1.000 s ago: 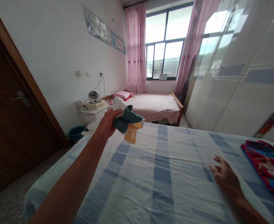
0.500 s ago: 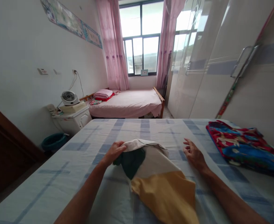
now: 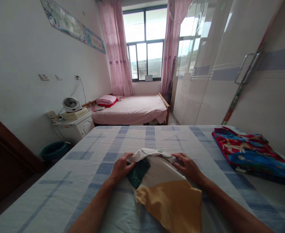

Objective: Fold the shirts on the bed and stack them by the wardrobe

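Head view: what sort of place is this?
Probably a home bedroom: a pink-covered bed near the window, a white nightstand, and what looks like a tall, glossy wardrobe on the right.

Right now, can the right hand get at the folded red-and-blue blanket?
Probably yes: only striped sheet shows between the right hand and the blanket, though that hand touches the cloth and would have to leave it first.

L grip [image 3: 121, 167] & R grip [image 3: 187, 165] both pinching, forearms [image 3: 93, 203] angled inwd.
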The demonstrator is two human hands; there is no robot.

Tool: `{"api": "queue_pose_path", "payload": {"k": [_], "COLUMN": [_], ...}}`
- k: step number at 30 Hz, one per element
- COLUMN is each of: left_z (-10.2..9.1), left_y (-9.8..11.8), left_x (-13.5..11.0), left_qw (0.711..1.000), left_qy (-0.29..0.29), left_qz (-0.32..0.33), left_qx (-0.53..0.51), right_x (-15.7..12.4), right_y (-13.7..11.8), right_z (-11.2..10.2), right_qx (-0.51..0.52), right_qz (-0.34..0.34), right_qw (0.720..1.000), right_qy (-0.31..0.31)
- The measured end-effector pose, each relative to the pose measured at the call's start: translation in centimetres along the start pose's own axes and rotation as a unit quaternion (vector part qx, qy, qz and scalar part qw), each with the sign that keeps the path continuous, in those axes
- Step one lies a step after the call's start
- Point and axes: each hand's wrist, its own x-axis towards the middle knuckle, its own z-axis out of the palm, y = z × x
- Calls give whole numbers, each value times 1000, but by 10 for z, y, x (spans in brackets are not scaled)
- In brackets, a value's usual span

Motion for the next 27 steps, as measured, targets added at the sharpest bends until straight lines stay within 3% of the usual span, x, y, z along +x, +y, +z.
{"api": "queue_pose_path", "payload": {"k": [5,9,12,15,17,20,22,24,27], "left_z": [-7,-46,-80,-99,-99,-87,-79,-73,-67], "left_y": [25,66,93,101,92,62,41,27,23], "left_x": [0,-13,-20,-8,11,35,36,21,-24], "left_qw": [991,954,937,954,966,964,951,959,983], "left_qy": [46,69,72,155,214,256,259,200,-42], "left_qz": [-9,-62,-68,-21,13,31,31,50,120], "left_qx": [-122,-286,-334,-257,-147,65,166,193,136], "right_x": [5,-8,-14,7,35,69,74,62,24], "right_y": [-15,-46,-75,-93,-91,-66,-43,-22,-1], "right_z": [1,-36,-70,-92,-94,-79,-65,-52,-44], "right_qx": [58,138,85,-14,-71,-140,-164,-166,-149], "right_qz": [-36,-30,-26,-48,-73,-107,-106,-87,-50], "right_qw": [997,980,968,947,940,950,961,973,987], "right_qy": [40,138,237,318,327,256,197,133,31]}}
